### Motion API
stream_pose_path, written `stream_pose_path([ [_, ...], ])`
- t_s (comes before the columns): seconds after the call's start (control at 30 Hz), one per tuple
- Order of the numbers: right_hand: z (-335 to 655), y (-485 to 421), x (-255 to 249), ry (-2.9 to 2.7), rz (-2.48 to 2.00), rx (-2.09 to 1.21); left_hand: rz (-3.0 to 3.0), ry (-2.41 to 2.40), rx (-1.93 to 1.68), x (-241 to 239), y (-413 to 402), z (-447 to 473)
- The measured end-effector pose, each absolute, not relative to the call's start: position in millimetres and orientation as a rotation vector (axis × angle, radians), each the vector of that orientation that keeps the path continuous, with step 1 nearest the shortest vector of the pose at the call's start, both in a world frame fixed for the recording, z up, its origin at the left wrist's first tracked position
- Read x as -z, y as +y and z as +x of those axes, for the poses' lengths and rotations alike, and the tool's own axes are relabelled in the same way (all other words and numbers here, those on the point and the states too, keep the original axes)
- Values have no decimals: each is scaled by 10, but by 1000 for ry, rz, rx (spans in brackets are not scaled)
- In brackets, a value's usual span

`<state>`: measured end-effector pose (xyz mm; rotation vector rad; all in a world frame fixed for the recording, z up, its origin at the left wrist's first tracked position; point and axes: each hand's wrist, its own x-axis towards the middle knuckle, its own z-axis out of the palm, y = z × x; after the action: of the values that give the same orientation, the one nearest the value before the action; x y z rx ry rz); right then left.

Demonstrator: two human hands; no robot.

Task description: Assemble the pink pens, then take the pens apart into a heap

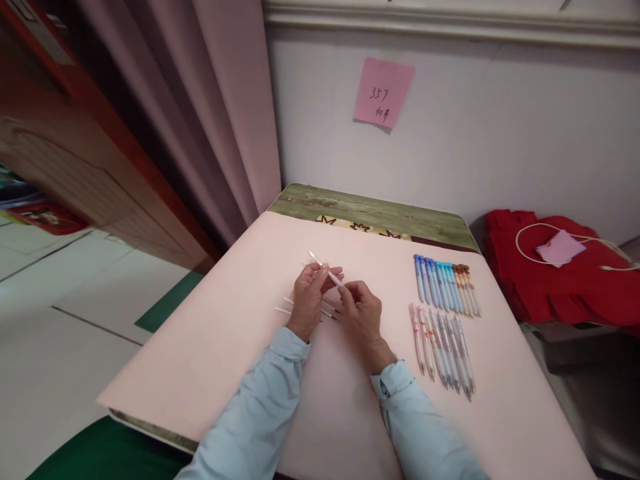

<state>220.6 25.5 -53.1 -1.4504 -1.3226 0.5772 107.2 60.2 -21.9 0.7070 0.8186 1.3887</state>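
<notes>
Over the pink surface [225,347], the left hand [309,298] and right hand [364,312] close their fingers on a slim white pen [323,265], tilted up-left; loose white pens [285,309] lie beneath, sorted pen rows [445,287] well to the right

We are reaching both arms forward and inward, the left forearm [260,413] and the right forearm [425,433] in pale blue sleeves angling toward each other so that the wrists are sitting near one another. We are holding the left hand [307,297] a touch higher, its back toward us, fingers [331,275] curling rightward and pinching closed against the thumb. We are holding the right hand [363,313] just beside it and slightly lower, knuckles up, its fingertips pinching closed toward the left hand.
</notes>
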Motion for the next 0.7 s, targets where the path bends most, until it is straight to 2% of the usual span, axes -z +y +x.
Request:
stream_pose_path([
  [0.5, 2205, 238, 522, -1374, -1480, -619, 777, 843, -1366, 230, 599, 1055],
  [0.7, 2172, 227, 492, -1305, -1450, -517, 789, 888, -1360, 259, 618, 1094],
])
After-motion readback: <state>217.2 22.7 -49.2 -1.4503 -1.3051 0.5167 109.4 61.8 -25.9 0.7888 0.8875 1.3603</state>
